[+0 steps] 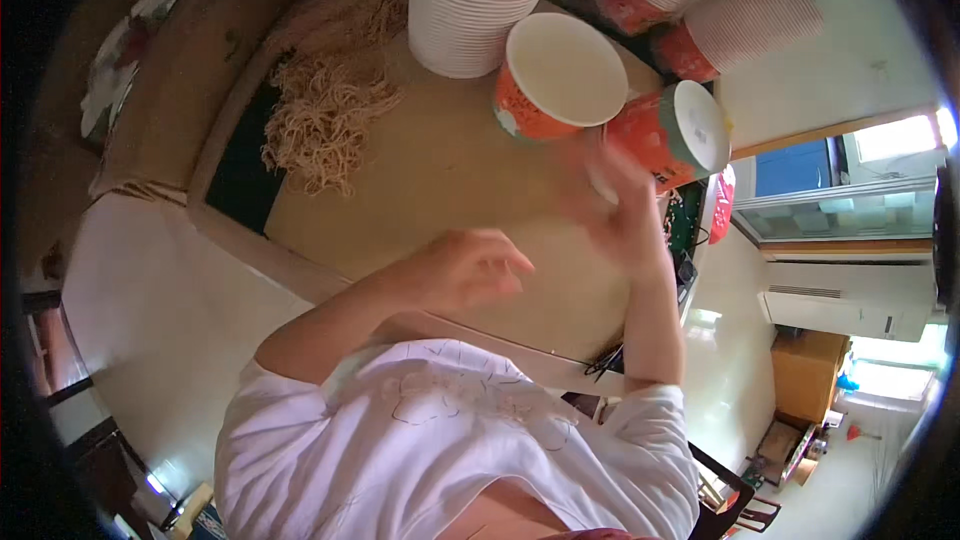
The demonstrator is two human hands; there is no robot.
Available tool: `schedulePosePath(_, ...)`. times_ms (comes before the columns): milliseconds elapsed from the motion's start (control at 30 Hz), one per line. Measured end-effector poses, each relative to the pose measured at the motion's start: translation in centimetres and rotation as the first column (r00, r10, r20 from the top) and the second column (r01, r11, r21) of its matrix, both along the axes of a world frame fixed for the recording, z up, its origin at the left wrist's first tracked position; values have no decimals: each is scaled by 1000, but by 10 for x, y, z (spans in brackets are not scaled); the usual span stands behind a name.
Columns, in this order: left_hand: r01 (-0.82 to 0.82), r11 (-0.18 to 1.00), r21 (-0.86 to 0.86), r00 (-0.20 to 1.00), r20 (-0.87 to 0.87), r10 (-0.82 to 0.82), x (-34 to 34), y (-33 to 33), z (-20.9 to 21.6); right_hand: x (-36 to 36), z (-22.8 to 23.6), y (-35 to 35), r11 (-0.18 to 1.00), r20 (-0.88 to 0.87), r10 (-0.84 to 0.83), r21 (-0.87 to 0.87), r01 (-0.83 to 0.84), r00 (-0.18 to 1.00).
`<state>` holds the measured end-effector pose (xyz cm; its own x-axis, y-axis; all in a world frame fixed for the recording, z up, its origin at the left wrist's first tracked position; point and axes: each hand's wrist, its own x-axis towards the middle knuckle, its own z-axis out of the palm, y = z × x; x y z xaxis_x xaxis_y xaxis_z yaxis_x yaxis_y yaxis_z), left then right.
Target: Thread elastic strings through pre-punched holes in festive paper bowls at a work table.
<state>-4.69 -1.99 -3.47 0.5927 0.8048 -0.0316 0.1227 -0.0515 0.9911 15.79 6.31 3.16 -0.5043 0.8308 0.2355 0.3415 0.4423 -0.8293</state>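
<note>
Though two orange tubs (535, 110) are loose at far right, the far white stack (468, 20) is unseparated — my left hand (450, 270) empty, loosely curled; whether my blurred right hand (625, 205) grips one, I can't tell.

No words can be read clearly: dark lettering (662, 181) on the red-and-green paper tub (665, 135) is too small, and a faint mark (703, 133) on its white round end is illegible.
</note>
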Motion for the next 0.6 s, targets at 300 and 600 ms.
schedulePosePath(300, -156, 560, 814, 487, -430, 760, -25, -27, -123, -21, -59, -34, 865, 228, 102, 461, -200, 968)
schedulePosePath(600, -645, 522, 558, 492, -218, 843, -95, 7, -1, 78, -90, -77, 983, 829, -134, 180, -33, 543)
